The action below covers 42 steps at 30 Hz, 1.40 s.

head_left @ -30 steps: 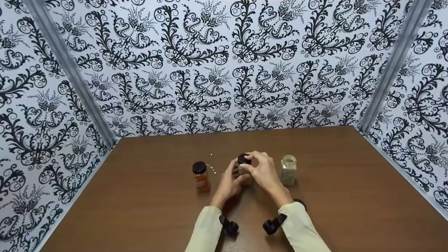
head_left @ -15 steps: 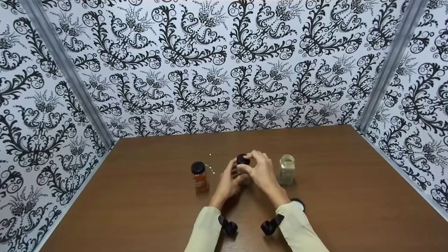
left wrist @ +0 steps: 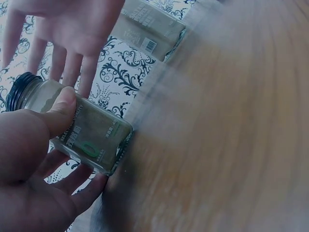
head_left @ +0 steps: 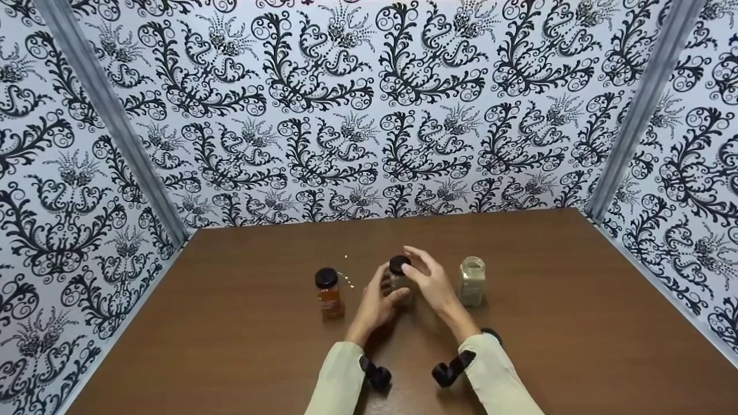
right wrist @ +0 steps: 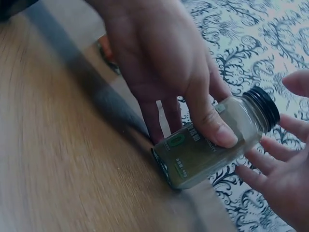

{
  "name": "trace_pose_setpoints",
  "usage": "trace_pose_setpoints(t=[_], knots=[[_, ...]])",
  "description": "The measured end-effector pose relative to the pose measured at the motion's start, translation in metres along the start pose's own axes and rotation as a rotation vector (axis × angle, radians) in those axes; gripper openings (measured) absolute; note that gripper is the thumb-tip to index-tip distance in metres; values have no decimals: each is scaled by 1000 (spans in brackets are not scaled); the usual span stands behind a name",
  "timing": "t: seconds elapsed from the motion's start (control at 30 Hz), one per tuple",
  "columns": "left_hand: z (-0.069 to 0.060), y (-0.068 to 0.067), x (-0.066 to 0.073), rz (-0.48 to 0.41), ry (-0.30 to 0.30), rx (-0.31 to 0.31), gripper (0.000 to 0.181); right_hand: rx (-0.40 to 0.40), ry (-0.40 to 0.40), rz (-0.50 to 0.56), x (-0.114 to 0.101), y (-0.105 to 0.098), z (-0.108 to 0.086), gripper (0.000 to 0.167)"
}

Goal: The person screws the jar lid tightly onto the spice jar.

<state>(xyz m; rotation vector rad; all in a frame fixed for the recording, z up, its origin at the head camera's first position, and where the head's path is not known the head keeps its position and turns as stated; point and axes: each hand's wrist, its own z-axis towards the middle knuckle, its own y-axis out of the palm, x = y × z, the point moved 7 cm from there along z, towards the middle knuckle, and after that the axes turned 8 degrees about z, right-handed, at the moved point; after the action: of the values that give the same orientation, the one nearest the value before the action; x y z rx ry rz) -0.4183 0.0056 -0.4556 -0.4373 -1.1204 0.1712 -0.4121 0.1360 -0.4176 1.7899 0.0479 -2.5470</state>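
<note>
My left hand [head_left: 373, 305] grips a square glass spice jar [left wrist: 94, 133] of brownish-green powder, with its thumb across the front. A black lid [right wrist: 263, 107] sits on the jar, which stands upright on the table. My right hand [head_left: 433, 287] is beside the lid with its fingers extended, apart from it in the right wrist view. Right of the hands stands a lidless jar [head_left: 473, 283] of pale greenish powder. On the left is a black-capped jar [head_left: 330, 298] of orange-red spice.
A loose black lid [head_left: 492, 335] lies by the right sleeve, partly hidden by it. Small pale bits [head_left: 347, 280] are scattered beside the orange-red jar. The brown table [head_left: 248, 346] meets patterned walls [head_left: 346, 144] at the back and sides.
My right hand's fingers have let go of the black lid and straightened. The left hand keeps its hold on the jar, and the other jars stay put.
</note>
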Motion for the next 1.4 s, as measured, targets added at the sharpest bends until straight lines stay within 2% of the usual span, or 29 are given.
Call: trace_pose_setpoints(t=[0.1,0.23,0.4,0.73,1.0,1.23,1.4], knots=[[0,1,0,16,1,0,58,-33,7,32,3,0,0,45],[0,0,2,42,25,19,57,-45,-18,13,7,1,1,43],[-1,-2,2,37,32,28,56,-8,-41,1,9,0,1,38],[-1,-1,3,22,34,38,55,39,-33,49,11,-2,1,35],[0,0,2,26,26,32,57,13,-12,17,10,-3,1,46],[0,0,1,33,35,7,59,-2,-45,-16,7,-3,1,36],[0,1,-2,9,34,5,57,19,-53,5,9,-3,1,32]])
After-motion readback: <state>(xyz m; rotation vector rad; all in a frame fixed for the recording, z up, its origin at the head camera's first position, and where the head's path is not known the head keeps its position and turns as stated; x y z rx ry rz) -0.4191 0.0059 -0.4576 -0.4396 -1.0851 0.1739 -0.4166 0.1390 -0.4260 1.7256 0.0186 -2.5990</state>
